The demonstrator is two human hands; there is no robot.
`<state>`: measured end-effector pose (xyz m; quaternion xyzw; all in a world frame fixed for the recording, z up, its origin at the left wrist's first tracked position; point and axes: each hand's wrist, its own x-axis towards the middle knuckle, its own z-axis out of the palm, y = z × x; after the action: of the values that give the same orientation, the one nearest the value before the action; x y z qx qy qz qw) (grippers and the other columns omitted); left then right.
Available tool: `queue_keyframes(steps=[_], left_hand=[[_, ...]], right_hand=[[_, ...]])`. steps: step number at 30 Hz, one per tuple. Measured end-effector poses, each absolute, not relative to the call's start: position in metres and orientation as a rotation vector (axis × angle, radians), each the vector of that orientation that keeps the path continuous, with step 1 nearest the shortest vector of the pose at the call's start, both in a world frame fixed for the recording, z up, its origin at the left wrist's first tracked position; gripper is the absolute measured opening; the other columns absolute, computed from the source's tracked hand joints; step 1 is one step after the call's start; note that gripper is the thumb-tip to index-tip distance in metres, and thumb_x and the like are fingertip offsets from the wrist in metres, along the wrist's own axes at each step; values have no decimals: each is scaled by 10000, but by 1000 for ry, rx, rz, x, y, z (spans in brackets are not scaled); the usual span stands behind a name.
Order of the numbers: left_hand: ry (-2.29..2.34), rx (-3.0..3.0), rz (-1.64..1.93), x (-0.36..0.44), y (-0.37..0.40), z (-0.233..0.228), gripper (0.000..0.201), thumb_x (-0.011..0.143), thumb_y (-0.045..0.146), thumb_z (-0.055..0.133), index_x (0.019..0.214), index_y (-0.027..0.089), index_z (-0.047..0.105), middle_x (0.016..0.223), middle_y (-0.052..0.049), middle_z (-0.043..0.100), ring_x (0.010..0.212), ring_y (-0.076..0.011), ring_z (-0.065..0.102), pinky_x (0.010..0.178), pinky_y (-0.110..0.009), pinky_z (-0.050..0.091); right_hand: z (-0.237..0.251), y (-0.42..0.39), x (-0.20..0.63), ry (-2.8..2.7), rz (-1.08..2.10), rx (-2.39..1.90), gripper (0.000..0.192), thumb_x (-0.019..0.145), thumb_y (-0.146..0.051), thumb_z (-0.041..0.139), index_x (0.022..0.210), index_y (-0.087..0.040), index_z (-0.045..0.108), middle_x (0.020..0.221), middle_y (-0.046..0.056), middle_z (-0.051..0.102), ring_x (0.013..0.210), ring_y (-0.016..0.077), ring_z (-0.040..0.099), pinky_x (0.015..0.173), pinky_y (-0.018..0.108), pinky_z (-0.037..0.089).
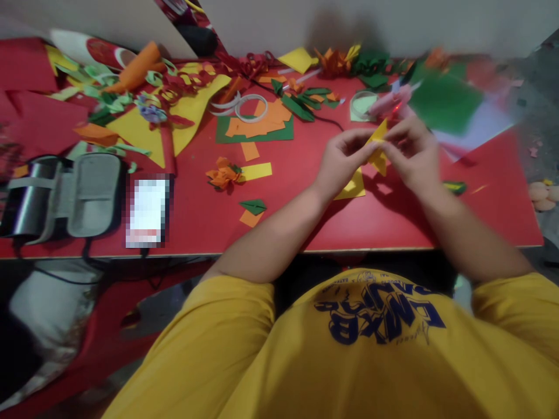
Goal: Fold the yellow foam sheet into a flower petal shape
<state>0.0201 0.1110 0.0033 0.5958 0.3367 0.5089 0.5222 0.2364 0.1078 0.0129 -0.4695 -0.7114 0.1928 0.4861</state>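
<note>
Right of the frame's centre, above the red bench [196, 215], the left hand [343, 160] and right hand [413, 154] pinch a small, creased yellow paper piece [379, 145], folded into pointed flaps.

Matt yellow paper piece [378, 145]; smooth, slightly glossy red table top [196, 215]; grey fabric case [89, 195]; matt green paper sheet [443, 102].

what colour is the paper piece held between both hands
Yellow: the folded paper piece pinched between the left hand and right hand, seen in the head view.
</note>
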Motion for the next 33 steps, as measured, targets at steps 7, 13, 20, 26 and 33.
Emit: queue_keyframes(steps=[7, 13, 20, 26, 33], left_hand=[[814, 1355, 1232, 20, 112, 2, 406, 1006, 624, 992, 1205, 279, 915, 1109, -52, 913, 1028, -221, 862, 844, -327, 691], [886, 1354, 1218, 21, 111, 3, 377, 1053, 616, 943, 1223, 280, 912, 1077, -46, 914, 1007, -210, 870, 807, -298, 680], [928, 1329, 1200, 22, 109, 5, 367, 1080, 623, 905, 1194, 275, 907, 1095, -49, 920, 1021, -197, 867, 776, -261, 675], [936, 1369, 1225, 21, 111, 1, 374, 1108, 634, 870, 1211, 276, 901, 1090, -52, 911, 990, -197, 867, 766, -275, 681], [944, 1437, 1261, 20, 113, -1, 367, 1095, 615, 899, 1214, 268, 906, 1082, -53, 900, 1002, -205, 864, 799, -302, 692]], right_hand=[[22, 102, 229, -1592, 785, -985, 571, 882, -833, 1016, 1114, -363, 789, 1156, 56, 824, 962, 269, 783, 802, 461, 700], [21, 105, 227, -1450, 1018, -972, 616, 825, -799, 1078, 1076, -335, 759, 1065, 18, 816, 1101, 286, 844, 911, 465, 760], [25, 105, 230, -1413, 1038, -1015, 500, 885, -668, 1084, 1052, -314, 772, 1023, 1, 782, 1123, 265, 850, 918, 412, 759], [27, 103, 232, -1440, 1009, -1014, 468, 958, -727, 1005, 1066, -312, 816, 1052, 6, 821, 1061, 244, 842, 911, 405, 754], [22, 106, 231, -1442, 984, -1018, 563, 836, -687, 1112, 1084, -330, 753, 1115, 14, 801, 1101, 259, 825, 916, 421, 751]])
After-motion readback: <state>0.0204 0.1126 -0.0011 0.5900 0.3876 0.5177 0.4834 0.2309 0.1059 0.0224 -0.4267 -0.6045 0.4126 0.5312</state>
